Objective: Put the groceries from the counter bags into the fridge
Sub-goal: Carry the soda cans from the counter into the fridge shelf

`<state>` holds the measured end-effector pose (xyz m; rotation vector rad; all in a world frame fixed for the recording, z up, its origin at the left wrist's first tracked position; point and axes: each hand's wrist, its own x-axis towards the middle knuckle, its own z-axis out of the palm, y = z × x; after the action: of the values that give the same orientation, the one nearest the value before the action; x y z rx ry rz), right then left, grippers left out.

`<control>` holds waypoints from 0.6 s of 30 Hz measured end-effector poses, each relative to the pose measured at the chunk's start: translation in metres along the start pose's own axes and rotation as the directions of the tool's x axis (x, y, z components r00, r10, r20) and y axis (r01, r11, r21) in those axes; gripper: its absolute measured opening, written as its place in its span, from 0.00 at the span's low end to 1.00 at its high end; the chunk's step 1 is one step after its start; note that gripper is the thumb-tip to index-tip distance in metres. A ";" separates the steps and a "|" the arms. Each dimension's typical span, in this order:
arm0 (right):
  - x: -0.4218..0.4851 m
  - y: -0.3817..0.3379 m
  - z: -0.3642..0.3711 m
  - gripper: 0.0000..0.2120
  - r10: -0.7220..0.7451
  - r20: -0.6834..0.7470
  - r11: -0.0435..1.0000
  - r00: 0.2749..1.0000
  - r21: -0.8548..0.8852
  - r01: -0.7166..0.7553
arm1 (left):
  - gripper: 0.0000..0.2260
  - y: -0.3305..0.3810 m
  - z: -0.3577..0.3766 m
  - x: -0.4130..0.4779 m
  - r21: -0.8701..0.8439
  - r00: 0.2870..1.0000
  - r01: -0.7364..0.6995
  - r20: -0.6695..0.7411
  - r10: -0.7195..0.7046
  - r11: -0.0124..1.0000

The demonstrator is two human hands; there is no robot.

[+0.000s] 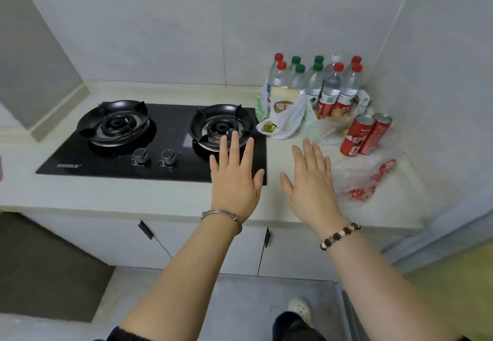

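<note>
Pale kitchen counter [106, 196] runs into a tiled corner, with a black two-burner gas hob [106, 159] set into it. Our left hand [234, 180] hovers over the hob's right front corner and our right hand [310, 180] is just right of the hob. Both are flat, fingers straight and spread wide, holding nothing.

The groceries all stand right of the hob. Capped water bottles [328, 87] are packed at the back, a white bag [288, 119] with a carton sits beside the hob's right rear, two red cans [365, 135] are further right, and a flat clear bag [368, 180] lies in front of them.

We judge unloading has not begun. The cans are the easiest first grab, wrapped round the middle. Walls hem the bottles behind and to the right, so we should lift up and draw toward us over the bare strip beside the hob.
</note>
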<state>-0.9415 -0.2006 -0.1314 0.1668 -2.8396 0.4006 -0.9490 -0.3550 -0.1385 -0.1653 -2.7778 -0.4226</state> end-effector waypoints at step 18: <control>0.145 0.239 0.002 0.26 0.306 -0.115 0.947 0.945 0.142 -0.289 | 0.28 0.148 0.134 0.196 -0.168 0.967 -0.165 0.166 0.193 0.972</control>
<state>-1.1169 0.0159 -0.1537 -0.2628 -2.7074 0.6259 -1.1499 -0.1610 -0.1540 -0.5128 -2.8721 -0.6015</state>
